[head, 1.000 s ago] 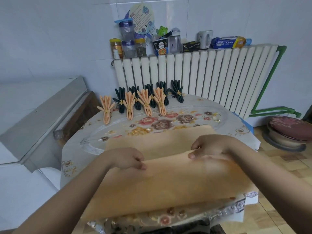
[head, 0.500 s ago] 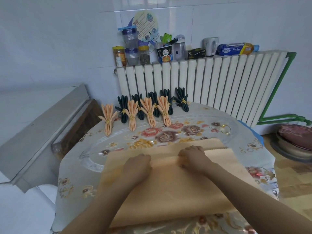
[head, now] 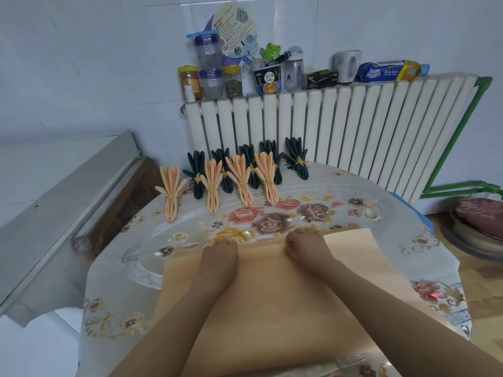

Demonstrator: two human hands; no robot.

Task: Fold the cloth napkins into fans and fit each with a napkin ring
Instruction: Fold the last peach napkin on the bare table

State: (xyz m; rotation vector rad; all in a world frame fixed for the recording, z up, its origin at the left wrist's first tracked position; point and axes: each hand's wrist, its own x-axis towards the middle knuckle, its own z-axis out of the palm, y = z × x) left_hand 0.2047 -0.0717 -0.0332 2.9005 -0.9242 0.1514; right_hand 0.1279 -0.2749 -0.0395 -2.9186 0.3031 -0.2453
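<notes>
Left hand (head: 219,254), right hand (head: 306,247) side by side, fingers curled pinching far fold of peach napkin (head: 272,295); gold ring (head: 373,211) beyond napkin's right corner

The peach napkin (head: 272,289) under the hands is matt woven cloth, smooth, with a pinked far edge. The tabletop (head: 424,257) wears a glossy floral plastic cover that throws glare. The loose napkin ring (head: 373,211) is shiny gold metal. The folded fans (head: 239,178) are matt cloth, peach and dark. The radiator (head: 340,137) looks smooth, painted white.
</notes>
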